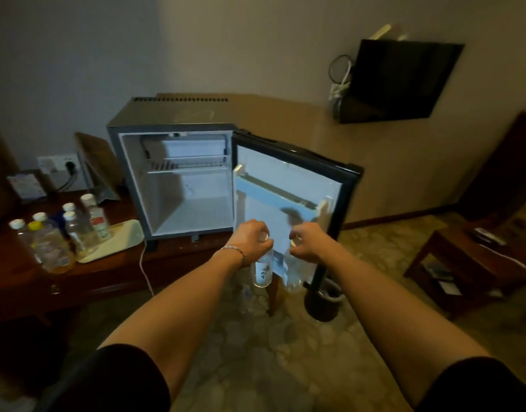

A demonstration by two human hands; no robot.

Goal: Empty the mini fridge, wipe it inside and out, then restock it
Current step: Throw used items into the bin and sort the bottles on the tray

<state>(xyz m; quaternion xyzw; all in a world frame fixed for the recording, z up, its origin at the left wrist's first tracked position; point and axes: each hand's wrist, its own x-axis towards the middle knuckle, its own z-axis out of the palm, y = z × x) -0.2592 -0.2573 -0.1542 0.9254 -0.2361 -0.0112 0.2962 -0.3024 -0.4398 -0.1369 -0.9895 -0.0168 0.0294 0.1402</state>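
**Two bottles held at the open fridge door**

The left hand (251, 237) grips a clear plastic bottle with a white label (263, 270) by its cap end, fingers curled over the top; the bottle hangs below them. The right hand (308, 243) likewise grips a second clear plastic bottle (294, 273) from above. Both bottles hang just in front of the lower edge of the open white-lined door (288, 185). Beyond the fingers stands the grey mini fridge (172, 179), its cavity holding only a wire shelf (187, 165). Far left of the fingers, on the dark wooden worktop (113, 272), a cream tray (119, 240) carries several white-capped bottles (77, 230).
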